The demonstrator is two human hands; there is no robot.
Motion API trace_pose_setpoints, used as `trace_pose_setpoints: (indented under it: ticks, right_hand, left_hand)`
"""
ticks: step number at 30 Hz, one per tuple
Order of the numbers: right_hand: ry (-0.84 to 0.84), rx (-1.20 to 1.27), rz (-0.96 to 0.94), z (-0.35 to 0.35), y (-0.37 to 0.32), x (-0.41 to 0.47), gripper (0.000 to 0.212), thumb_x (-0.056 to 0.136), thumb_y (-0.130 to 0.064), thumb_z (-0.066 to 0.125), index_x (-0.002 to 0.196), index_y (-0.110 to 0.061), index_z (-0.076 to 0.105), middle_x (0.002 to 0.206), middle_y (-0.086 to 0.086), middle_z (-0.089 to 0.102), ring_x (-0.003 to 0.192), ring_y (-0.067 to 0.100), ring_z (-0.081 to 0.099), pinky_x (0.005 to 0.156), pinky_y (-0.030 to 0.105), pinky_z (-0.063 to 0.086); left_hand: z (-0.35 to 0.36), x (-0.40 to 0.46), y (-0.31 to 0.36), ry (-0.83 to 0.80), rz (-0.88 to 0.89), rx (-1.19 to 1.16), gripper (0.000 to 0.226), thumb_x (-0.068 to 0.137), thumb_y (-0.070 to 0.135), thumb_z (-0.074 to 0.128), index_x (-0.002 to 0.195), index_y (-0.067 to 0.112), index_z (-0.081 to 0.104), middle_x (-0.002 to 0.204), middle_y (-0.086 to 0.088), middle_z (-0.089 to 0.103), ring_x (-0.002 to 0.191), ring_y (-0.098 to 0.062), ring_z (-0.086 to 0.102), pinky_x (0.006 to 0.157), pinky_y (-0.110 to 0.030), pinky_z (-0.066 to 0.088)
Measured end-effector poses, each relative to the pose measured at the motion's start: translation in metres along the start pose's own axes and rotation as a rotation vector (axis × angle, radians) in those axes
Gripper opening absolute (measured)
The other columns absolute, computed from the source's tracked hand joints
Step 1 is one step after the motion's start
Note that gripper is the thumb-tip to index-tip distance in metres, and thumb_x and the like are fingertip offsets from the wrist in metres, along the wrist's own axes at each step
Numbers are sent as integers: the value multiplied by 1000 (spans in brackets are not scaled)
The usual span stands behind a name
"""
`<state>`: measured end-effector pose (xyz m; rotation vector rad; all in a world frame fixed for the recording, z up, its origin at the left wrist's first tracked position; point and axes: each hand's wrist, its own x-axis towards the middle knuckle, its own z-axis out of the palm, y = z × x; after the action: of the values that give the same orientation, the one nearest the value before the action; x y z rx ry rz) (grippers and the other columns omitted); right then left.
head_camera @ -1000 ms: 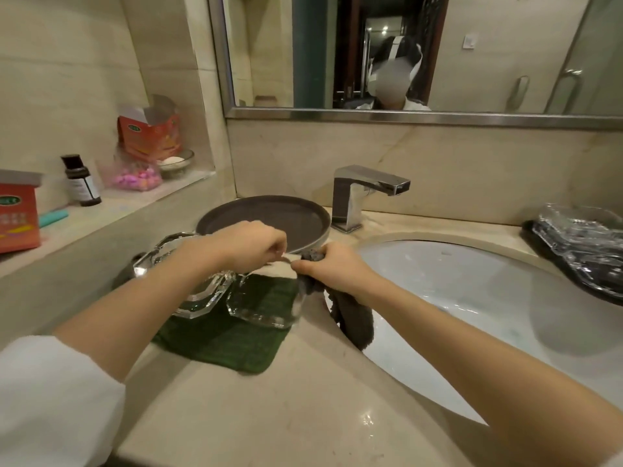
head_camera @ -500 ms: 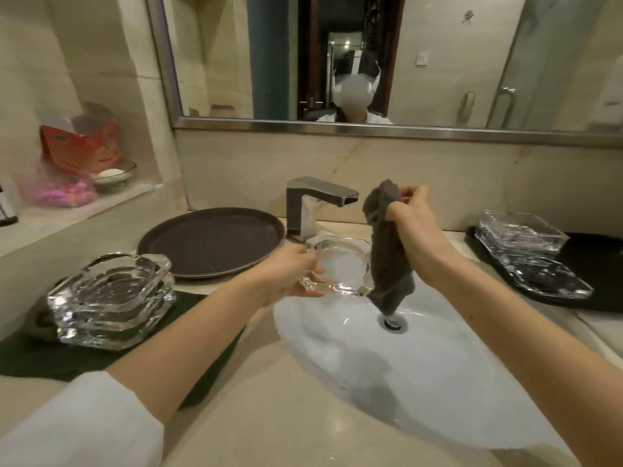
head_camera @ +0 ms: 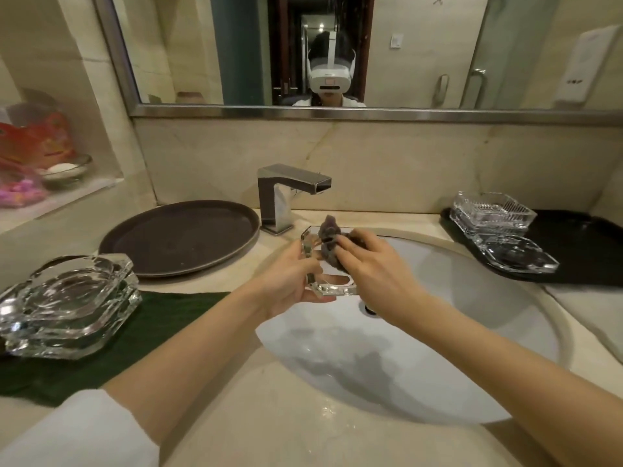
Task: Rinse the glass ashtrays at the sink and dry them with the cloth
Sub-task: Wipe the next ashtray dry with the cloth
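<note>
The left hand (head_camera: 291, 281) holds a glass ashtray (head_camera: 328, 264) over the white sink (head_camera: 472, 332), with its fingers curled around the left edge and the bottom of the glass. The ashtray is tilted, so its open side faces the person. The right hand (head_camera: 374, 264) presses a dark gray cloth (head_camera: 328, 241) into the ashtray. Its fingers lie on the bunched cloth and bend a little over it, and a bit of the cloth sticks up past the top edge of the glass. All of this is just in front of the shiny metal tap (head_camera: 286, 197), which stands at the back of the sink. On the left of the table (head_camera: 269, 433) there is a stack of thick glass ashtrays (head_camera: 67, 305) sitting on a dark green towel (head_camera: 141, 338). Behind the stack lies a big round dark tray (head_camera: 182, 237), just beside the tap. On the right side of the sink there is a black tray (head_camera: 580, 251) with two more glass ashtrays (head_camera: 499, 230) on it, one partly on top of the other. Far on the left, a small shelf (head_camera: 60, 200) in the wall holds a red box (head_camera: 37, 139), a small dish (head_camera: 65, 170) with something white in it, and a bag of pink things (head_camera: 18, 192). A wide mirror (head_camera: 438, 45) hangs above the sink. In it you can see the person wearing a white headset (head_camera: 330, 70). The person's left arm has a white sleeve (head_camera: 77, 436).
</note>
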<state>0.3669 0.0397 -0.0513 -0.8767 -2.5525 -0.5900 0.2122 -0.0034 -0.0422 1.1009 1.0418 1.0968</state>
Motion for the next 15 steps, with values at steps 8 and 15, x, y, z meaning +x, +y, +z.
trace_pose_setpoints:
  ticks: [8,15]
  right_hand:
    - [-133,356,187,-8,-17,-5,25,94,-11,47,111,-10,65,115,5,60,103,21,48,77,15,26]
    - [7,455,305,-7,-22,7,24,92,-8,50,113,-5,61,114,11,55,105,25,49,85,24,37]
  left_hand:
    - [0,2,-9,151,38,104,49,93,-3,40,137,19,37,127,-8,56,98,-30,64,65,-37,58]
    - [9,2,-8,155,67,130,26,103,21,31,121,20,50,113,-5,60,92,-21,64,67,-36,58]
